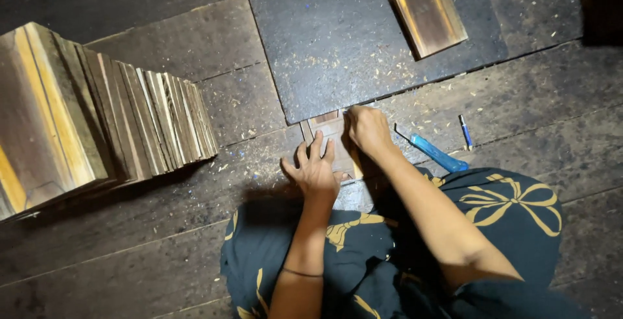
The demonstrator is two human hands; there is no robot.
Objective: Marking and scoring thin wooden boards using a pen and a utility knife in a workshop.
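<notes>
I see a dark plank floor [130, 228] strewn with pale wood shavings, and a dark mat [337, 40] lying flat on it ahead of me. My left hand [316, 171] lies flat, fingers spread, pressing down on a small wooden board [328, 127] that butts against the mat's near edge. My right hand [367, 129] is curled at the board's far right corner; I cannot tell whether it grips anything. The two hands are close together but not touching. A blue-handled tool [433, 153] and a small pen [465, 131] lie just to the right. A fanned stack of boards [97, 118] fills the left; one more board [428, 12] rests on the mat. Bare floor lies between the stack and my hands.
</notes>
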